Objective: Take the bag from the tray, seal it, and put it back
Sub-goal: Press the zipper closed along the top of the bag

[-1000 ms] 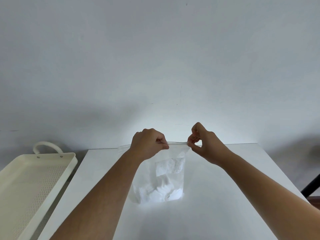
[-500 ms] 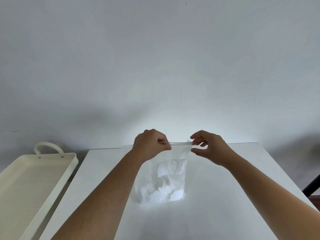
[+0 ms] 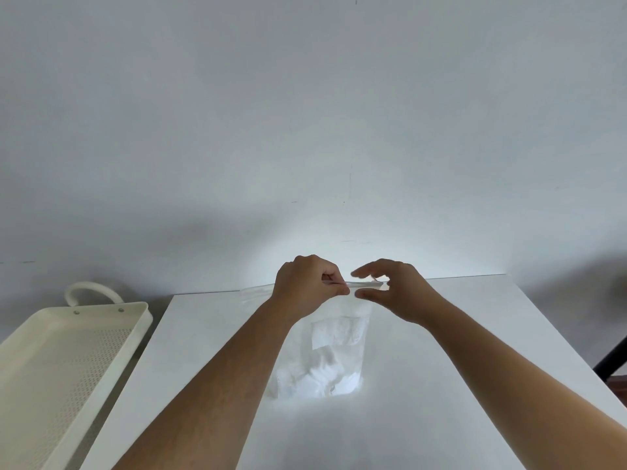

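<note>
Our left hand [image 3: 310, 283] pinches the bag [image 3: 334, 347] top; our right hand [image 3: 395, 291], beside it, is spread open around the strip.

I am in a bare, staged work space, more like a test room or plain studio than a home. In front of me stands a smooth white table [image 3: 441, 385] pushed up to a blank pale grey wall [image 3: 305, 113] with only a few faint marks on it. To the left, beside the table and lower, sits a cream perforated tray [image 3: 68, 361] with a loop handle at its far end. At the right edge a dark slanted leg [image 3: 610, 359] shows, of what I cannot tell.
</note>
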The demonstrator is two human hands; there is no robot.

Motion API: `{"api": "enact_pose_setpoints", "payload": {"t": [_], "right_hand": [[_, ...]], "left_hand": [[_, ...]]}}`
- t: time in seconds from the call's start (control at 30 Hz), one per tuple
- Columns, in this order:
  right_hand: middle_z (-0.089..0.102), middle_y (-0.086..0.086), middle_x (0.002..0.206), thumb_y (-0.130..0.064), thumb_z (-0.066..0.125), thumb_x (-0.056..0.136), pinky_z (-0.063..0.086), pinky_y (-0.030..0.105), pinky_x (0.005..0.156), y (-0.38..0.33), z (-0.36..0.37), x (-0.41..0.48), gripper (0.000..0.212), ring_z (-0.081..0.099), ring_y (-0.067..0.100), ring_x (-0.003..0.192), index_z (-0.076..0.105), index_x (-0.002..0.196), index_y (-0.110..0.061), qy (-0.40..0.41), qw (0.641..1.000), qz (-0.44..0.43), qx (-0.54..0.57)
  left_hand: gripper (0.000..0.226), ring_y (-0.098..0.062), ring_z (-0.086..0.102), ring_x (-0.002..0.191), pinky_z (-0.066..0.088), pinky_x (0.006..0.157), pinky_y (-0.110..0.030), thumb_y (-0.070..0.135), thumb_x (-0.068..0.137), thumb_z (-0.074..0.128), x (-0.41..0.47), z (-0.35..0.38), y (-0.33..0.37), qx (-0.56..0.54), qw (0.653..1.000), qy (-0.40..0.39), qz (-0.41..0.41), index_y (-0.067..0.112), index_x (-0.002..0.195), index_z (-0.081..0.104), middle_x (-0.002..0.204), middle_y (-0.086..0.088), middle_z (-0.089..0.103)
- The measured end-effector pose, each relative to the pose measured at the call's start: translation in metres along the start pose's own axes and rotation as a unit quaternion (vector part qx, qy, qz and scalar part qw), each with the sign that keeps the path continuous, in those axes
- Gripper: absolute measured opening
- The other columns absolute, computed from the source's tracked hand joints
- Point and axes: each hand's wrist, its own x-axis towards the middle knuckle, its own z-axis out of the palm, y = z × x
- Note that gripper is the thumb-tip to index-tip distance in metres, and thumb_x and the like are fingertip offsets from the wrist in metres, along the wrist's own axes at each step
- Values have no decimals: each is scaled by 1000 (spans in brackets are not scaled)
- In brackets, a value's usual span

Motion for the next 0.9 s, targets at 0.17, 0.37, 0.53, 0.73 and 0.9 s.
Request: {"api": "enact_pose_setpoints", "payload": {"t": [0.17,0.37,0.53,0.73,0.9], "right_hand": [[66,-8,69,-20,71,81,37,4,60,-4,1,6,9,55,2,69,72,72,-19,40,999,10,-29],[65,-16,82,-30,70,80,45,27,78,-25,5,12,4,59,8,87,72,80,-27,-11,993,-20,-116],[74,-7,82,-32,70,80,41,26,68,-39,24,20,7,64,14,81,73,77,-26,7,986,-55,-155],[69,-13,73,-32,72,79,37,25,72,-11,-9,12,8,56,5,73,73,75,-26,29,984,-39,-174],[64,-16,67,-21,73,80,41,15,62,5,-21,6,15,59,6,71,67,67,-29,30,993,-7,-112]], "left_hand": [[13,-3,53,59,31,54,-18,43,69,74,-4,-21,-14,59,998,15,-8,31,69,72,53,18,57],[12,-3,56,62,39,55,-22,43,69,75,-18,-32,-35,14,998,20,-53,33,63,70,59,12,63],[12,-4,57,67,35,56,-17,44,73,72,-19,-34,-36,51,998,17,-28,32,73,71,65,14,65],[12,-1,55,65,37,56,-22,42,71,74,-33,-58,-70,33,996,37,-70,33,65,68,64,12,66],[18,-2,62,70,48,67,-22,20,77,73,-38,-62,-80,-58,996,22,-63,33,65,69,68,12,70]]}}
